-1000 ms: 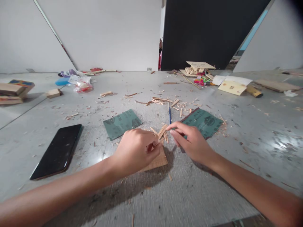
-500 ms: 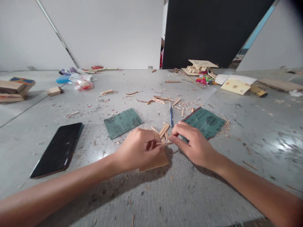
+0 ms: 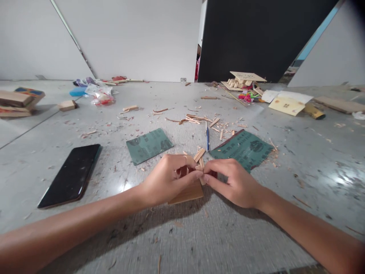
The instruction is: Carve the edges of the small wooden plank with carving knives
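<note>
My left hand (image 3: 171,179) is closed in a pinch on a small wood piece (image 3: 200,169), above a flat wooden block (image 3: 188,193). From the right, my right hand (image 3: 232,182) pinches at the same small piece, its fingertips meeting those of the left. The piece is mostly hidden by the fingers. Just beyond the fingertips lie several thin wood strips (image 3: 199,155). A slim blue tool (image 3: 208,137) points away from me behind them. One green sandpaper sheet (image 3: 149,146) lies to the left and another sandpaper sheet (image 3: 243,149) to the right.
A black phone (image 3: 70,175) lies at the left. Wood shavings (image 3: 192,120) are scattered farther back. Stacked wooden blocks (image 3: 17,99) stand far left. A small wooden model (image 3: 242,80), a cream card (image 3: 287,105) and a plastic bag (image 3: 101,95) sit toward the back.
My right hand's fingertips have closed in on the small wood piece and now meet my left fingertips. The piece has turned between them. The view has shifted slightly.
</note>
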A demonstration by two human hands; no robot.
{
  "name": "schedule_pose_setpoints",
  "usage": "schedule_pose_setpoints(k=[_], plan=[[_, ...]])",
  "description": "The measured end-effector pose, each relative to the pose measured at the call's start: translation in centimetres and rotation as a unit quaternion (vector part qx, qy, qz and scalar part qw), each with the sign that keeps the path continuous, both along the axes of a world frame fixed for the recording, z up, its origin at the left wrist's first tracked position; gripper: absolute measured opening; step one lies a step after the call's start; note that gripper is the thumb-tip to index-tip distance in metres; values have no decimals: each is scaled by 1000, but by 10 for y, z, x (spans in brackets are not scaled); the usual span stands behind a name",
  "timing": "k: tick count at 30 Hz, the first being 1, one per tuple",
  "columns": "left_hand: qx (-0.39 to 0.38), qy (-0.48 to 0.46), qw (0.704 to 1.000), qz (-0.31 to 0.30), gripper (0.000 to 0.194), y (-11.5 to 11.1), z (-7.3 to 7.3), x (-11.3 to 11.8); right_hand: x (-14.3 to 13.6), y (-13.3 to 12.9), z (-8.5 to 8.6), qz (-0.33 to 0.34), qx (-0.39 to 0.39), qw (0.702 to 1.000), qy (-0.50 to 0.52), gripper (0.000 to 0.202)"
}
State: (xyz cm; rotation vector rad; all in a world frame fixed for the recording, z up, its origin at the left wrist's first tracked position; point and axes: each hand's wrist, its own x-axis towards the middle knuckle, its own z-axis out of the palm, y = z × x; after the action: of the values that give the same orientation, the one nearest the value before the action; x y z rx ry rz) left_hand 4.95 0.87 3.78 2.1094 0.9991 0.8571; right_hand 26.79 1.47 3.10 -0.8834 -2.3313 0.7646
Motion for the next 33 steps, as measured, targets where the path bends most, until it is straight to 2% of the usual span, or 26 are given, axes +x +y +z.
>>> schedule_pose_setpoints(k=[4, 7, 14, 20, 23, 27, 33], plan=[[47, 18, 997, -56, 24, -1, -2, -2, 0, -2, 1, -3, -5, 1000, -6, 27], [77, 45, 992, -85, 26, -1, -4, -2, 0, -3, 2, -11, -5, 1000, 7, 23], [110, 90, 985, -97, 27, 0, -9, -2, 0, -5, 7, 5, -74, 996, 42, 20], [94, 90, 984, -121, 29, -2, 0, -2, -2, -6, 4, 16, -96, 993, 65, 21], [76, 77, 987, -115, 29, -3, 3, -3, -5, -8, -1, -1, -84, 993, 80, 18], [62, 58, 992, -88, 27, -4, -1, -3, -8, -9, -6, -16, -99, 991, 90, 17], [51, 42, 995, -76, 27, -3, -5, -3, -10, -8, -7, -28, -110, 988, 109, 22]])
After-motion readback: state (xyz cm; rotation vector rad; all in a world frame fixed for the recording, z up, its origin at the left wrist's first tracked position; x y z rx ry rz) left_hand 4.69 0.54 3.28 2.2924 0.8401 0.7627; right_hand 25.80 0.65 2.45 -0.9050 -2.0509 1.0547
